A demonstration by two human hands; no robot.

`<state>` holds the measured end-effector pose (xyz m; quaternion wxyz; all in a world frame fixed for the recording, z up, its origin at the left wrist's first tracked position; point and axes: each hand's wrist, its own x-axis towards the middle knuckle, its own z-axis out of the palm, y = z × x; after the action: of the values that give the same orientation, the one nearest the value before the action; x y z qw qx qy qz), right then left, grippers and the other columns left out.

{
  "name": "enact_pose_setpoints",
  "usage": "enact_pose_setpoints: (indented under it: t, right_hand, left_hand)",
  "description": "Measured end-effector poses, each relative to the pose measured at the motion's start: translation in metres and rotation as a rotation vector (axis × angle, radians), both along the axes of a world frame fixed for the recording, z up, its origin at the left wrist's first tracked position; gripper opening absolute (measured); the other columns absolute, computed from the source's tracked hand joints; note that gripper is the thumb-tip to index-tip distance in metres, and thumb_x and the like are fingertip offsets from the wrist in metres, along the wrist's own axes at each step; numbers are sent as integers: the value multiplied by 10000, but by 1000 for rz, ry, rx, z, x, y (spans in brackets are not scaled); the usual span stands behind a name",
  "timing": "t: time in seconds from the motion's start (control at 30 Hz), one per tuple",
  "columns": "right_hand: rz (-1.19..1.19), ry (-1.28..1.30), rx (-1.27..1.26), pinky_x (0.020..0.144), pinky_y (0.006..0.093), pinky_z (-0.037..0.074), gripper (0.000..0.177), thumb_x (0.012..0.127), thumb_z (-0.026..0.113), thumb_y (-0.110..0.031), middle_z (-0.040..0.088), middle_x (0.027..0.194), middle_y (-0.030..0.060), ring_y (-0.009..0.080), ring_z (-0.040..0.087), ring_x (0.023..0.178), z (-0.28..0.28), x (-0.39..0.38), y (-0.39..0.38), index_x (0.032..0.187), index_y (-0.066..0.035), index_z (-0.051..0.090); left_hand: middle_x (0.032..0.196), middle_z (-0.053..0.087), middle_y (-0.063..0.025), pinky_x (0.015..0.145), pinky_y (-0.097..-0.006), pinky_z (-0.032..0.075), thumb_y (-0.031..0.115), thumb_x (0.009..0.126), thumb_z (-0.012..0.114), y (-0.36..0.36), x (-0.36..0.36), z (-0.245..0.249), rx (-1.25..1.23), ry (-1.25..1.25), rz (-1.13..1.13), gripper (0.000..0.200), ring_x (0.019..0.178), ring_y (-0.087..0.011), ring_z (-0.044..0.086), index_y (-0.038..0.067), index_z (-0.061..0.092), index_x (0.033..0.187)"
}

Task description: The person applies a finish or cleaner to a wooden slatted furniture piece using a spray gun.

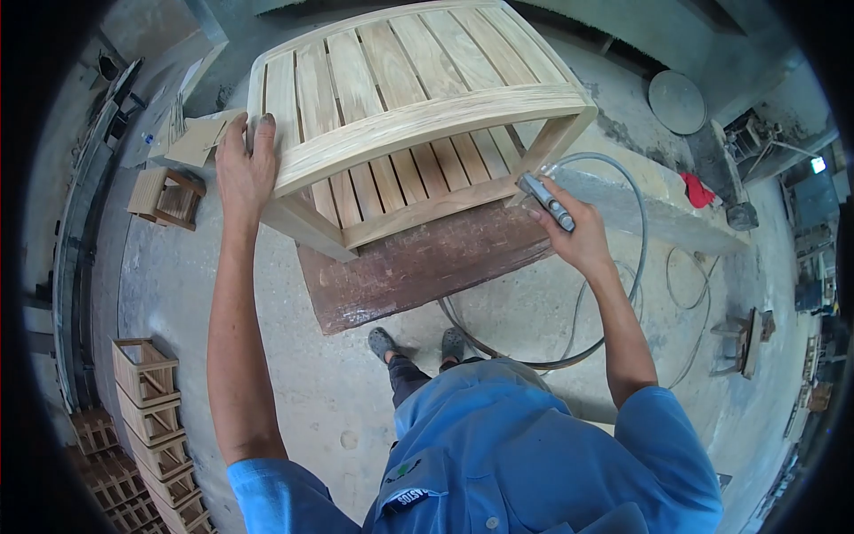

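A pale two-tier slatted wooden table (382, 67) stands in front of me, its lower slatted shelf (418, 181) showing beneath the top. My left hand (246, 169) grips the table's left edge, thumb on top and fingers over the outer side. In my right hand (574, 227) is a grey metal air blow gun (547, 203), held near the table's front right leg. A grey hose (642, 218) runs from the gun and loops down beside my body. The gun's nozzle tip is hard to make out against the leg.
The table rests on a brown worn platform (418, 267). Cardboard (197, 141) and a small wooden stool (166, 198) lie to the left. Stacked wooden frames (147, 383) stand lower left. A red cloth (698, 190) lies on a concrete ledge at right, and hose coils cross the floor.
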<state>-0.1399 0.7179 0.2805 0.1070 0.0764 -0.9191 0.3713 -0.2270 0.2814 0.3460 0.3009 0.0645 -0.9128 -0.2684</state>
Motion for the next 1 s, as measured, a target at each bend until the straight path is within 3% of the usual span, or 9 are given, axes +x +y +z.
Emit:
enact_pose_setpoints:
  t: [0.2,0.27,0.3,0.5,0.57,0.67,0.8,1.0]
  right_hand:
    - [25,140,50,776,396,542,466,839,758,-275,692,1075,187,387,677,939,3,-14,-2,1271,-147,637]
    - [8,160,85,749,329,536,478,822,779,-175,712,989,205,289,729,871,8,-21,-10,1268,-81,635]
    - [8,159,88,749,329,536,478,822,779,-175,712,989,205,289,729,871,9,-24,-12,1268,-81,635]
    - [1,73,213,753,393,547,463,825,775,-236,705,1000,216,378,698,891,-7,-11,-6,1246,-89,652]
    - [43,100,252,680,468,522,438,838,744,-293,694,924,210,415,667,796,-15,-1,-2,1245,-163,648]
    - [20,-19,410,749,428,544,459,828,765,-253,704,992,214,390,691,900,-10,-2,-6,1248,-108,651]
    - [-29,-46,401,740,443,541,466,828,762,-270,709,977,207,390,693,876,7,-32,-32,1258,-130,645]
    - [-37,142,304,736,447,540,468,832,762,-290,713,952,198,404,687,853,12,-68,-62,1267,-167,642]
  left_hand:
    - [1258,578,-305,1039,-460,395,501,949,535,0,0,-3,-11,25,-22,660,1216,-426,527,-62,553,1293]
    - [1263,574,-306,1042,-461,393,501,949,534,0,0,-2,-4,18,-19,661,1216,-430,525,-62,551,1295]
    - [1265,572,-306,1044,-463,392,498,949,536,0,1,-2,-7,19,-21,658,1215,-433,524,-61,551,1295]
    - [1275,560,-311,1046,-465,393,482,943,555,1,2,-4,-3,33,-12,643,1221,-436,519,-54,551,1298]
    - [1279,556,-313,1046,-465,394,477,940,561,4,4,-3,7,33,-2,639,1224,-433,518,-50,551,1301]
    - [1290,549,-311,1047,-464,394,471,938,570,6,6,-2,-4,18,14,632,1232,-426,513,-43,549,1306]
    - [1272,561,-297,1036,-467,402,439,934,589,6,7,-4,-42,78,8,603,1218,-424,520,-42,554,1297]
    - [1244,571,-287,1016,-470,414,403,924,609,10,11,1,-31,85,11,572,1205,-418,524,-44,564,1279]
